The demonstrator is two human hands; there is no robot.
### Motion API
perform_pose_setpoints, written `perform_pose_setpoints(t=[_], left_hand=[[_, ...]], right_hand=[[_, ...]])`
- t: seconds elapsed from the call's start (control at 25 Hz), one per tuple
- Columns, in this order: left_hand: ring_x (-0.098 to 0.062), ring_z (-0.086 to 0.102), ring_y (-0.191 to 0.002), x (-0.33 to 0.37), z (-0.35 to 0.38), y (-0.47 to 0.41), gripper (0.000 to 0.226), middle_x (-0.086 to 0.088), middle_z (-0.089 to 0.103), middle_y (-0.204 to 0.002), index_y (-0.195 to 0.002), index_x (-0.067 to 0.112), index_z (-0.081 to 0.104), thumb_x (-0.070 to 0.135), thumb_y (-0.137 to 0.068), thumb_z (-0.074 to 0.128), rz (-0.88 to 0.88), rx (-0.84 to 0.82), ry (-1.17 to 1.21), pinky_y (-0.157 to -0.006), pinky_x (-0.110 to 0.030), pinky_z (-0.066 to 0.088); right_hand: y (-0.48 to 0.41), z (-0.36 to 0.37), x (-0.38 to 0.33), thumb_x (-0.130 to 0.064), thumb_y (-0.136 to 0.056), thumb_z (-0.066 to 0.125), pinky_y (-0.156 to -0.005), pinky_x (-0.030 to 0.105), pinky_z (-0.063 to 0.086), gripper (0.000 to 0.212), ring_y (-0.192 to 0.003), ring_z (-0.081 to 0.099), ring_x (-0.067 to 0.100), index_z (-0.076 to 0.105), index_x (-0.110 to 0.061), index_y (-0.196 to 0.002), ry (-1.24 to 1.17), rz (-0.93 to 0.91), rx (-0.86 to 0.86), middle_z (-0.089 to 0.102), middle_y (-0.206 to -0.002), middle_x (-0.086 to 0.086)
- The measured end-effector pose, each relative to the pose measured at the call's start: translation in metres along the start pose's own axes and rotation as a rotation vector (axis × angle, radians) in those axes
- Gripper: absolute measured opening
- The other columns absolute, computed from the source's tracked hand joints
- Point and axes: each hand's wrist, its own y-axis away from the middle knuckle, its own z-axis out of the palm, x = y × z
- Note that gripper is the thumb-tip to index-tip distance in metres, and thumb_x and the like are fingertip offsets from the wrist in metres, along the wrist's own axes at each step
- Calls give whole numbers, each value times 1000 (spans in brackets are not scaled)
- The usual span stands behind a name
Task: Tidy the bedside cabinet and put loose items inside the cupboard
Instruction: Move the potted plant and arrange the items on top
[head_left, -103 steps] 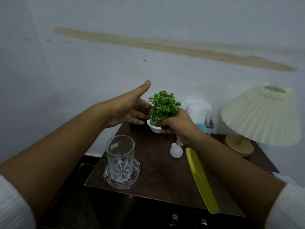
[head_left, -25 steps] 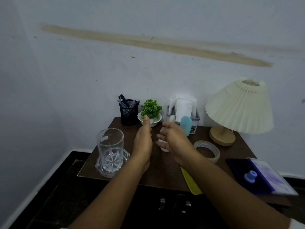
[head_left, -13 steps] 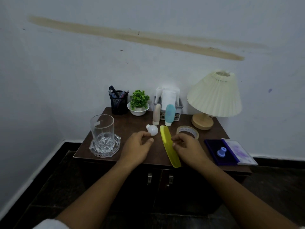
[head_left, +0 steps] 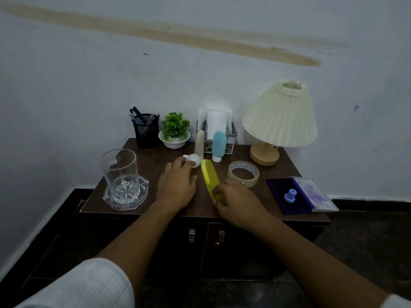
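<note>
The dark wooden bedside cabinet has two shut doors below with metal handles. A yellow comb lies on its top in the middle. My right hand closes over the comb's near end. My left hand lies flat, palm down, its fingertips touching a small white bulb. A roll of clear tape lies right of the comb. A cream tube and a blue bottle stand behind.
A glass in a glass dish stands at the front left. At the back are a black pen holder, a potted plant, a tissue holder and a lamp. A blue stamp pad lies open at the right.
The view pulled back from the cabinet. Both hands came away from the plant and down to the top; my left hand reached the bulb, my right hand closed on the comb's near end.
</note>
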Motion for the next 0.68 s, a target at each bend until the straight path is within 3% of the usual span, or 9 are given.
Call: perform_pose_setpoints(t=[0.36,0.52,0.6,0.68], left_hand=[[-32,41,-132,7,-3,3,52,-6,41,-150,-142,20,48,44,-96,54,-49,-96,-25,-102,-48,45],[-28,40,-131,10,-9,11,46,-2,45,-145,-136,23,55,44,-96,55,-41,-109,29,-100,-47,46],[-27,42,-129,12,-12,16,43,-1,48,-142,-133,22,57,44,-96,56,-33,-102,64,-98,-45,47],[-25,43,-127,16,-13,20,41,-1,51,-138,-131,22,59,43,-96,57,-6,-121,78,-98,-44,48]], right_hand=[[10,9,4,-37,-99,53,-96,42,51,39,-124,49,24,58,-19,-134,5,-25,37,51,-140,0],[11,6,9,-36,-99,54,-90,41,53,38,-115,56,20,57,-21,-133,-77,-15,104,57,-129,-1],[12,3,16,-34,-98,54,-82,40,56,30,-102,61,19,58,-21,-125,-102,59,229,58,-118,-1],[12,0,28,-33,-98,53,-81,41,56,32,-102,63,22,54,-21,-127,-77,157,299,59,-122,1]])
